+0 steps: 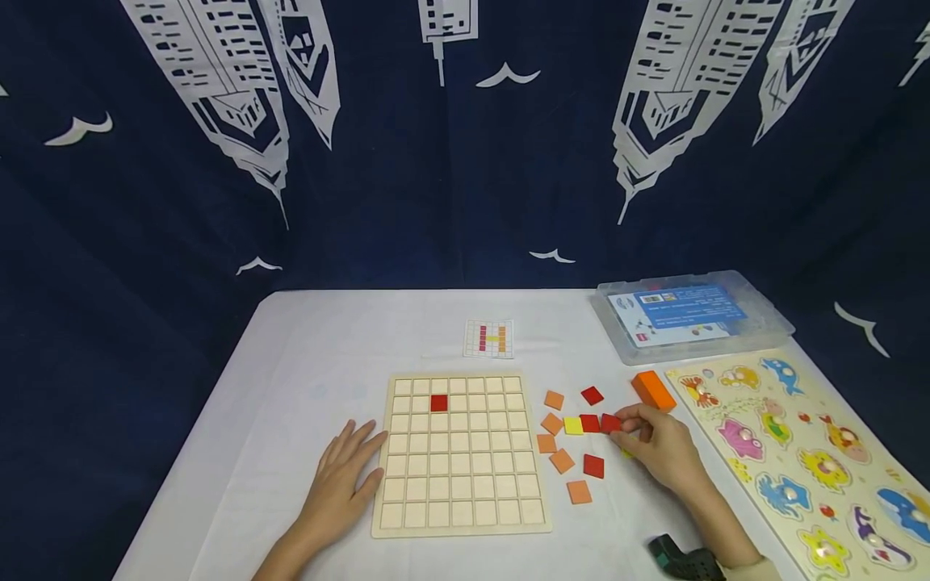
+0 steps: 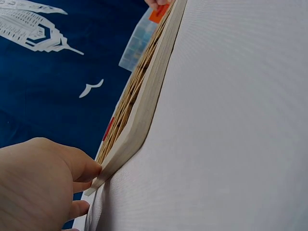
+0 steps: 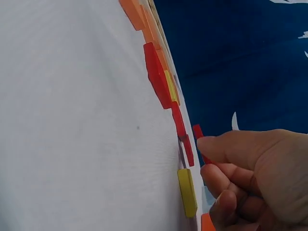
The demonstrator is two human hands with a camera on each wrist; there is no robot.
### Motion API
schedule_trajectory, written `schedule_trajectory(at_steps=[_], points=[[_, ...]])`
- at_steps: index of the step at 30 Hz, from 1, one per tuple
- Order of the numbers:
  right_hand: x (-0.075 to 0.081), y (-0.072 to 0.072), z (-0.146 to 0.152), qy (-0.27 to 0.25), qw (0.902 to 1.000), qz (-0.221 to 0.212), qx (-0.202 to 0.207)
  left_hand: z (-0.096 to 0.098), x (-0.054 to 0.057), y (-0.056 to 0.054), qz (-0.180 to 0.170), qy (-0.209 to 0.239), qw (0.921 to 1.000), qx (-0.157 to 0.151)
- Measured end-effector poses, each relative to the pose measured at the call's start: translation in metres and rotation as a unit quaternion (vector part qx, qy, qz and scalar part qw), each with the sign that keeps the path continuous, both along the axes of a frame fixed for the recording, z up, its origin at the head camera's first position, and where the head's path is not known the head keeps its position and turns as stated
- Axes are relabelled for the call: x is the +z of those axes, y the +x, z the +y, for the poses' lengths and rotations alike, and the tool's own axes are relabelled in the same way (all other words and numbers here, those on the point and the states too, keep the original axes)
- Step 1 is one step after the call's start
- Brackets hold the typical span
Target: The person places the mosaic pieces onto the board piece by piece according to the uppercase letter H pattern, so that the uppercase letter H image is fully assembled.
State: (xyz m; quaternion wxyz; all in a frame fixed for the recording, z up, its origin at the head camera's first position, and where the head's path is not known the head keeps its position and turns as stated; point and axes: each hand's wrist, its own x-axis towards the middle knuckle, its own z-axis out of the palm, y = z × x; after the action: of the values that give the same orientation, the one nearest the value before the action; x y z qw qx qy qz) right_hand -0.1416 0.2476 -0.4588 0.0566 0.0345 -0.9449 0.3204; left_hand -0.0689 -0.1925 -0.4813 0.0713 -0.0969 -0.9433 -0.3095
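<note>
My left hand [image 1: 337,484] rests on the table with its fingertips at the left edge of the wooden grid board [image 1: 471,535]. One red square tile [image 1: 439,403] sits in a cell near the board's top. My right hand [image 1: 664,456] pinches another red tile [image 1: 610,423] between thumb and fingers; in the right wrist view this red tile [image 3: 198,132] stands out past the fingertips. Beside it lie a red tile [image 1: 590,423] and a yellow tile [image 1: 573,425]. A second yellow tile [image 1: 626,453] is partly hidden under the right hand.
Several orange tiles [image 1: 579,492] and more red tiles [image 1: 593,466] lie right of the board. Behind it is a pattern card [image 1: 489,339]. An orange block [image 1: 654,391], a sea-animal puzzle board [image 1: 792,460] and a clear plastic case [image 1: 693,315] stand at the right.
</note>
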Motion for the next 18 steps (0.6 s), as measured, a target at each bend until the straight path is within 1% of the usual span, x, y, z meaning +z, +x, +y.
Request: schedule_trajectory(at_steps=[5,10,14,18], points=[[0.008,0.0,-0.008,-0.015,0.9996,0.016,0.018,0.0,0.0,0.0,-0.001,0.002,1.0,0.0],[0.02,-0.002,-0.025,-0.024,0.9984,0.036,0.038,-0.002,-0.001,-0.001,0.001,0.0,1.0,0.005],[0.028,-0.005,-0.045,-0.02,0.9978,0.034,0.053,-0.002,-0.003,-0.001,0.003,-0.001,1.0,0.004],[0.034,-0.012,-0.068,-0.034,0.9959,0.021,0.081,-0.001,-0.004,-0.001,0.015,-0.001,0.9999,0.004]])
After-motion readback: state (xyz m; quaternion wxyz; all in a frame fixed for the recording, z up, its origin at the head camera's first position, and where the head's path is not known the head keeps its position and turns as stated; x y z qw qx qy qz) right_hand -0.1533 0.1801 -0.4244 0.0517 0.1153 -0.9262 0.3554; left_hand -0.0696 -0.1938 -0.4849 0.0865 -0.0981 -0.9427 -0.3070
